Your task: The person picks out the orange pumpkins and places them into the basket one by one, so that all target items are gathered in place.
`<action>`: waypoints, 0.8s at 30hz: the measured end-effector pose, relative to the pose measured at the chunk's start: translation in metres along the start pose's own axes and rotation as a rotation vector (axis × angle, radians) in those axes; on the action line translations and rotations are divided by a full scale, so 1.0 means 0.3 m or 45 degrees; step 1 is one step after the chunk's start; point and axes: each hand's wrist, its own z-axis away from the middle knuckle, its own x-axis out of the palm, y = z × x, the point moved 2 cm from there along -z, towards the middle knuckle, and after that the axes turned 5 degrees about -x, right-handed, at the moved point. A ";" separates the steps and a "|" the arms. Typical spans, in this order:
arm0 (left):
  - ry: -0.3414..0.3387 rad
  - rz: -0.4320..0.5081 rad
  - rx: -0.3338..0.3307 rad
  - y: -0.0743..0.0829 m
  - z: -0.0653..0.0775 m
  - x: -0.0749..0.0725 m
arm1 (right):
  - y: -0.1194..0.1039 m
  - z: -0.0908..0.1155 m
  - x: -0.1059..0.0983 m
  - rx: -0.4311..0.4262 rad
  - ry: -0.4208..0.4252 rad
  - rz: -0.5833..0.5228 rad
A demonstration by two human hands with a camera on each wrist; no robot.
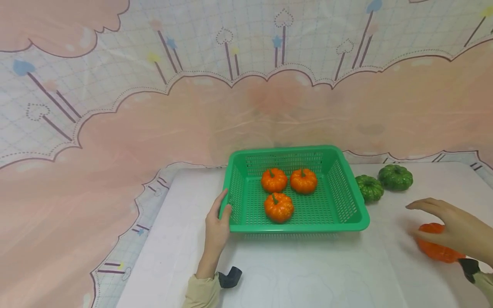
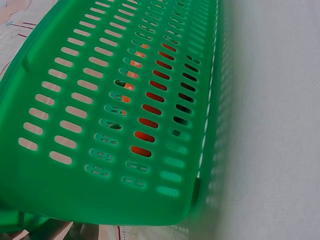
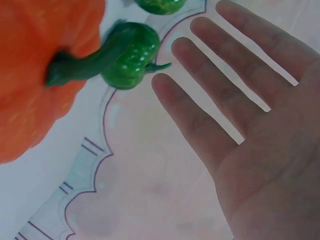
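Observation:
My left hand (image 1: 217, 229) grips the left rim of a green plastic basket (image 1: 289, 228), thumb on the near side of the corner. In the left wrist view the basket's slotted wall (image 2: 100, 200) fills much of the picture, with orange showing through the slots. Three small orange pumpkins (image 1: 279, 208) sit inside the basket. At the right, my right hand (image 1: 460, 226) hovers over another orange pumpkin (image 1: 439, 252), partly covering it. The right wrist view shows that hand's fingers (image 3: 200, 117) straight and spread, beside the orange pumpkin (image 3: 30, 110) with its green stem.
Two green pumpkins (image 1: 395, 177) lie to the right of the basket, the nearer one close against its wall. A white table (image 1: 292, 273) bears everything. Behind it hangs a patterned cloth (image 1: 154, 128) in pink and white.

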 end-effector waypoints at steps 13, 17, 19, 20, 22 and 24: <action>0.000 0.005 -0.006 -0.001 -0.001 0.007 | 0.064 0.031 0.023 0.078 -0.083 -0.010; -0.004 0.010 -0.008 -0.002 0.000 0.008 | 0.088 0.041 0.041 0.072 -0.082 -0.009; -0.004 0.009 -0.012 -0.002 0.000 0.008 | 0.098 0.046 0.048 0.069 -0.073 -0.006; -0.003 0.008 -0.013 -0.001 0.000 0.008 | 0.103 0.047 0.051 0.071 -0.069 -0.006; -0.003 0.007 -0.015 0.000 0.000 0.009 | 0.105 0.051 0.053 0.069 -0.066 -0.009; -0.003 0.004 -0.017 0.000 0.000 0.009 | 0.109 0.053 0.055 0.071 -0.065 -0.010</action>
